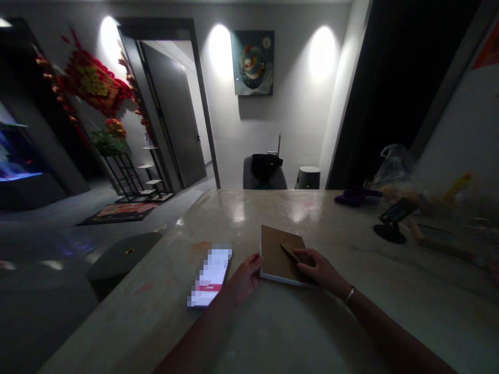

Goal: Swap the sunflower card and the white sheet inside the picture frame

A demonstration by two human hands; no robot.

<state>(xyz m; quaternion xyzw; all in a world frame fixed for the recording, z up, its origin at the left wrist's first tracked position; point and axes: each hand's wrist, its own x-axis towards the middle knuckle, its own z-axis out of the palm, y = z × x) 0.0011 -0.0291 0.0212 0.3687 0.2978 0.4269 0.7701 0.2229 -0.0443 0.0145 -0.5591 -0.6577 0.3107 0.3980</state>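
Forearms (197, 330) over pale table (280, 332), brown-covered pad (273, 252) ahead.
Left hand (242, 280) pinches pad's left edge; right hand (322, 270), fingers slightly parted, touches brown strip (289, 250) atop it, grip unclear. Shifting strip calls for steady pad.

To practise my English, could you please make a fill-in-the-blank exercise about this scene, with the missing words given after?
The top of the pad is coloured ____.
The hand nearer to the phone is the ____ one.
The bracelet is worn on the ____ wrist.

Missing words: brown; left; right.
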